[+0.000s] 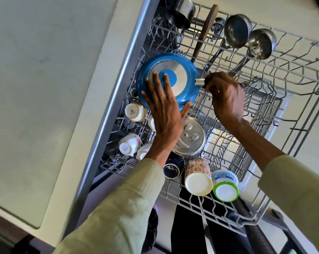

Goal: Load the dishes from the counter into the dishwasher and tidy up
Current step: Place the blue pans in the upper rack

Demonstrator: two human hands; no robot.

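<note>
A blue frying pan [184, 74] lies upside down in the pulled-out upper dishwasher rack [276, 99], its silver base facing up. My left hand [166, 114] rests flat on the pan's base with fingers spread. My right hand [226, 96] is closed around the pan's dark handle beside its metal collar. Below the pan a steel lid [191, 138] lies in the rack, partly covered by my left wrist.
White cups [135, 111] sit upside down at the rack's left. A floral cup [198, 176], a dark mug [171, 170] and a curd tub [225, 186] lie at the near edge. Steel ladles [236, 31], a pot [182, 11] and a wooden-handled utensil [205, 30] fill the far end. The rack's right half holds bare tines.
</note>
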